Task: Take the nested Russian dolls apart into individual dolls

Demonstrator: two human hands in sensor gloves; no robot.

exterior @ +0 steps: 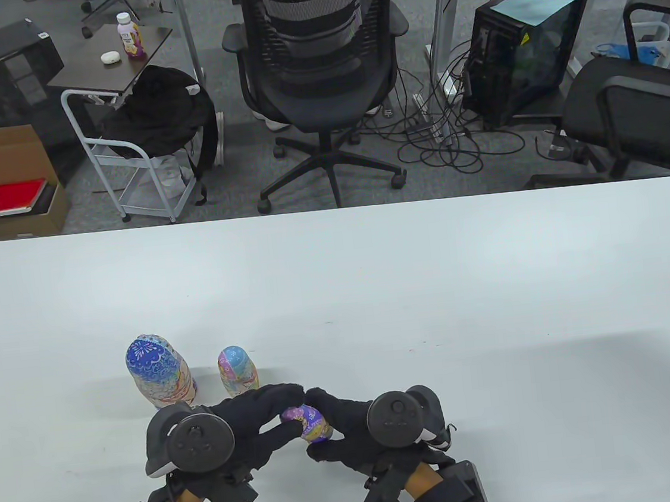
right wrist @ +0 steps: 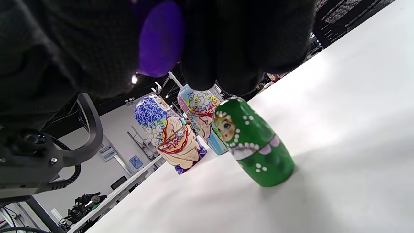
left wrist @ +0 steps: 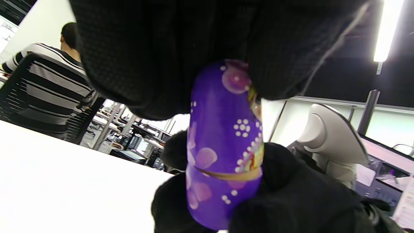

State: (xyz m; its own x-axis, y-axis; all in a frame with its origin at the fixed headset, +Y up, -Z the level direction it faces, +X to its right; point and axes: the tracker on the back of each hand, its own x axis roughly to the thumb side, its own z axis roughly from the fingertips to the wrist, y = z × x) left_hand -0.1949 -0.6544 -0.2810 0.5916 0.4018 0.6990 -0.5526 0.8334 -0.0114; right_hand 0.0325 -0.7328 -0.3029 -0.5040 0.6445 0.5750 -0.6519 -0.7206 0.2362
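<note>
— Two hands on one doll?
— Yes. The purple doll [exterior: 310, 423] sits low in the table view's centre, above the table [exterior: 437, 312]; left hand [exterior: 252, 427] pinches one end, right hand [exterior: 354, 434] curls round the other.
— And its long axis?
— It runs between both palms, seam midway, so pulling apart sideways looks right. Neither hand is nearer.

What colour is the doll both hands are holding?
Purple doll, with pale pink spots and white dot clusters; clearest in the left wrist view.
</note>
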